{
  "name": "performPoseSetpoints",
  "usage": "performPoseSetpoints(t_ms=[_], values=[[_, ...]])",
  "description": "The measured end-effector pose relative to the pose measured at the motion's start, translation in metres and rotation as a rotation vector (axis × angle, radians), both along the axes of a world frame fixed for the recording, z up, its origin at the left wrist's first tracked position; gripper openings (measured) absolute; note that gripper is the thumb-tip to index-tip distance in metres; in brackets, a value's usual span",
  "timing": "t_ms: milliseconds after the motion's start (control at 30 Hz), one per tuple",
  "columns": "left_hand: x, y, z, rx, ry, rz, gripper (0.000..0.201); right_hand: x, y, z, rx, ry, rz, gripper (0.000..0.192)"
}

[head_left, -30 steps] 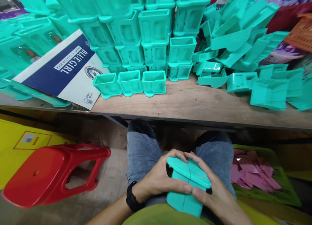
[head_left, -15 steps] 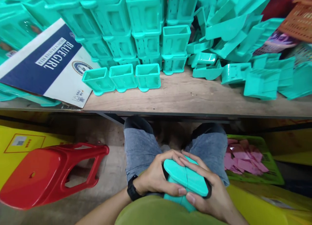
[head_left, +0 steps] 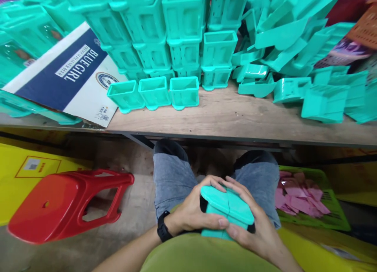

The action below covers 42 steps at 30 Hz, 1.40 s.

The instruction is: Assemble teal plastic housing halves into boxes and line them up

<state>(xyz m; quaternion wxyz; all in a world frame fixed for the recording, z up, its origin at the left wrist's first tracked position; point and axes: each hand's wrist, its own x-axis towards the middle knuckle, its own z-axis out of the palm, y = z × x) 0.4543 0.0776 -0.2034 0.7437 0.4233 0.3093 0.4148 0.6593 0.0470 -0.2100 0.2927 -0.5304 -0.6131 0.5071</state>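
Observation:
Low in my lap, a teal plastic container [head_left: 228, 206] is gripped between both hands, tilted, with a rounded flange facing up and a seam line across it. My left hand [head_left: 198, 211], below a black wristband, wraps its left side, thumb along the near face. On the other side, my right hand [head_left: 255, 225] curls round the right end, fingers over the far edge and thumb close to the left thumb. The two sets of fingertips nearly meet at the far side. The container's underside is hidden by my hands and green shirt.
Three teal containers [head_left: 184, 92] stand in a row on the wooden table [head_left: 218, 118], before stacked ones. Loose teal parts [head_left: 324, 101] are heaped right. A beer carton [head_left: 76, 75] leans left. Below are a red stool [head_left: 47, 205] and a green basket [head_left: 338, 213] of pink pieces.
The container has turned slightly in my hands, showing more of its near side below the flange. Both hands stay closed round it. The whole view has shifted a little.

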Motion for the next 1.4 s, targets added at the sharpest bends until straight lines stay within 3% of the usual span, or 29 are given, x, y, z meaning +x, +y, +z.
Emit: performPoseSetpoints(t_ms=[100, 267, 600, 833, 1133, 1267, 1400], values=[[0.000, 0.001, 0.004, -0.080, 0.012, 0.033, 0.071, -0.003, 0.006, 0.010, -0.108, -0.071, -0.018, 0.099], [-0.002, 0.006, 0.007, -0.004, 0.064, -0.022, 0.055, -0.004, 0.010, 0.028, -0.195, -0.065, 0.093, 0.090], [-0.002, 0.004, -0.003, 0.229, 0.131, -0.008, 0.054, -0.001, -0.009, 0.011, 0.050, -0.025, 0.014, 0.069], [-0.002, 0.005, -0.006, 0.231, 0.177, -0.020, 0.055, -0.002, -0.005, 0.016, 0.048, -0.005, -0.016, 0.064], [-0.001, 0.004, -0.009, 0.317, 0.120, 0.026, 0.052, -0.008, -0.018, 0.004, 0.069, 0.001, -0.078, 0.065], [-0.002, 0.005, -0.007, 0.254, 0.145, 0.008, 0.054, -0.009, -0.014, 0.004, 0.050, 0.010, -0.066, 0.070], [-0.004, 0.006, -0.001, 0.190, 0.179, -0.002, 0.059, -0.010, -0.003, 0.015, -0.041, 0.003, -0.065, 0.070]])
